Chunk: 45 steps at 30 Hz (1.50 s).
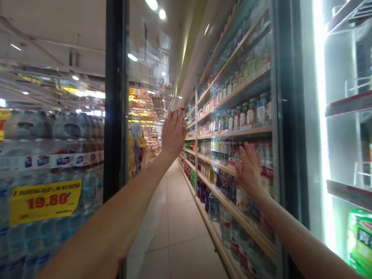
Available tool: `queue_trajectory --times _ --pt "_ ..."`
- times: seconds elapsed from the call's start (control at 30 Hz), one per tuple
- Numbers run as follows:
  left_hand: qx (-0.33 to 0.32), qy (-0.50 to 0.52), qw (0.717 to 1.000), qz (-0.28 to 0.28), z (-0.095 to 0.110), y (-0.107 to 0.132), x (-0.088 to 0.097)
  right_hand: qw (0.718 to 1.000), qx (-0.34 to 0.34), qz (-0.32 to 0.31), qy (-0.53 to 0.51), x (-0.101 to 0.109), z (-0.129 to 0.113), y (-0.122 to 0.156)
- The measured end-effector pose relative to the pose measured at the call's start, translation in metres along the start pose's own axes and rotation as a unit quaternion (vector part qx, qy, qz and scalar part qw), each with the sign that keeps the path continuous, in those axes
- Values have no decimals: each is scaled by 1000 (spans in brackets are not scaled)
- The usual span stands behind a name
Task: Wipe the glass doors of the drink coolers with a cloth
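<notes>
A tall glass door with a dark frame [115, 97] stands in front of me. My left hand [173, 133] is raised near the middle of the pane, palm forward, its fingers extended and fairly close together. To the right and lower, my right hand [249, 167] is also held up flat toward the glass, with its fingers out. Both hands hold nothing. They look to be at the pane, but I cannot tell whether each palm touches it. Behind or mirrored in the glass are shelves of drink bottles [251, 114].
Shrink-wrapped packs of bottled water [69, 155] are stacked at the left, with a yellow price sign [45, 202] on them. At the right is a lit cooler interior with shelves [348, 104] and a green package [360, 240]. A tiled floor [183, 224] shows through the pane.
</notes>
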<state>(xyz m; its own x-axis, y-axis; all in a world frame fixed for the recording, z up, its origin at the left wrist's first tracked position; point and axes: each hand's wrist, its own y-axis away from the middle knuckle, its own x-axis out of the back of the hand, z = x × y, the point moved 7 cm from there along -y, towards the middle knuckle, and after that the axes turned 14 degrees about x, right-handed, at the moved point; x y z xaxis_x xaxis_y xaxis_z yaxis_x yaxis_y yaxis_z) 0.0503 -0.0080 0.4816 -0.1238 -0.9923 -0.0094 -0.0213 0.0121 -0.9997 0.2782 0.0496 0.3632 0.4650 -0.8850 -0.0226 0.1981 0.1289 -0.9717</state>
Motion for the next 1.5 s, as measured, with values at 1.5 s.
queue_trajectory --times 1.5 --pt "-16 -67 993 -91 -6 87 -2 999 -16 33 -9 -1 24 -40"
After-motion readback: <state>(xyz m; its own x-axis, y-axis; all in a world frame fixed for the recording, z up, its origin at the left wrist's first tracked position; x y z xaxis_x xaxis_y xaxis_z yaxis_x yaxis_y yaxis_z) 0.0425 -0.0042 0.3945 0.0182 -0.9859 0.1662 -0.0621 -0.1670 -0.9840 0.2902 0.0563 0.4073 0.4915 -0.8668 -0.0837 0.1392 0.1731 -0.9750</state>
